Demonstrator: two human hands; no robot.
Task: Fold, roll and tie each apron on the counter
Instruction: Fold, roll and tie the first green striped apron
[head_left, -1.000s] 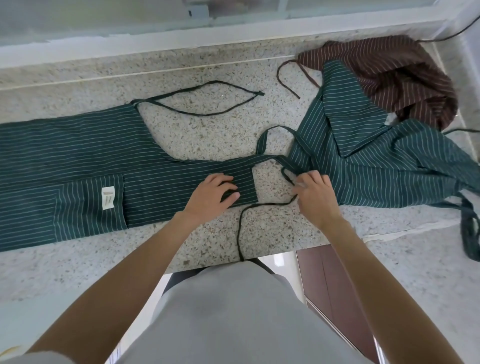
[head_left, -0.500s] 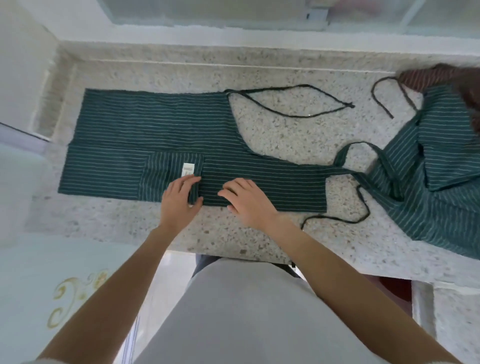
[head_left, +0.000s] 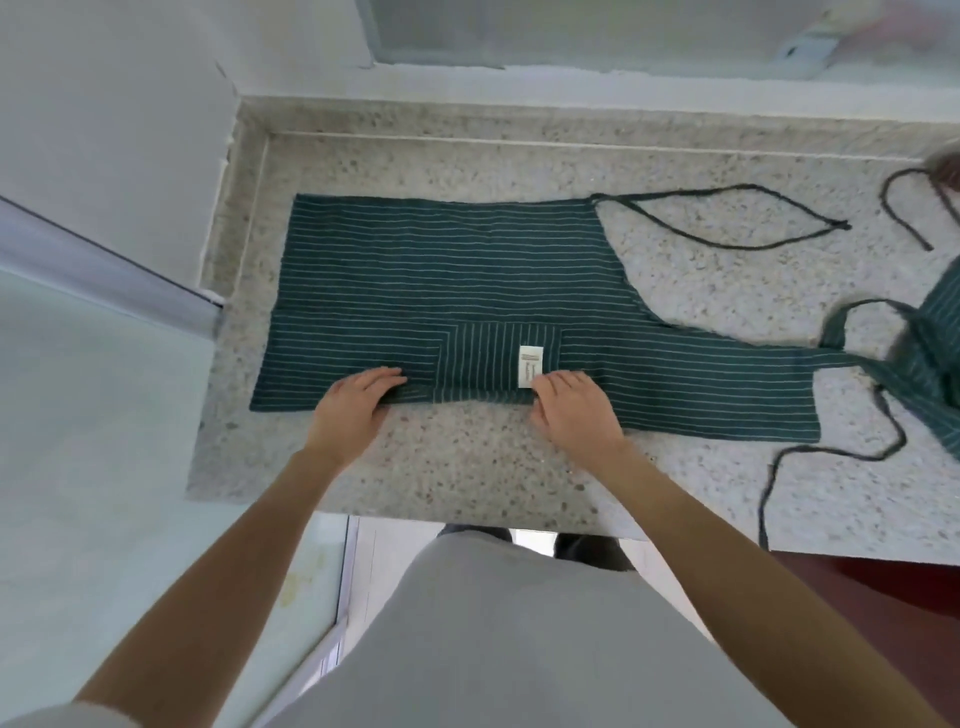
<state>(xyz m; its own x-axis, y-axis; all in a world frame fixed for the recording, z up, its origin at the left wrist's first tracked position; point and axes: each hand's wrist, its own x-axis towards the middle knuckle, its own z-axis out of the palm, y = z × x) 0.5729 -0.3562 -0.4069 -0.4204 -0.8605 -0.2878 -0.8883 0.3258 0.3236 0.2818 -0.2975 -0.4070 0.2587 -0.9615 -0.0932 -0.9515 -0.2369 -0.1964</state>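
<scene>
Dark green cloth with thin pale stripes, the folded apron (head_left: 457, 270) lies flat along the speckled stone desk (head_left: 467, 467), its square end toward the left wall and its narrow bib end reaching right. A pocket (head_left: 493, 364) with upright stripes and a white label (head_left: 530, 366) sits on its near half. Both hands are at the apron's near edge. The left hand (head_left: 353, 410) lies just left of the pocket, its fingers (head_left: 379, 376) fairly straight and close together on top of the cloth, thumb at the edge; whether the thumb is under the fabric cannot be told. The right hand (head_left: 574, 413) lies just below the label, its fingers (head_left: 558, 382) lightly bent, tips on the cloth, thumb at the hem; a real pinch cannot be made out. A thin dark strap (head_left: 727, 218) loops on the desk beyond the apron's far right corner, and another tie (head_left: 841, 454) trails from the bib end over the desk's near edge. A second green striped apron (head_left: 935, 358) lies at the right border.
</scene>
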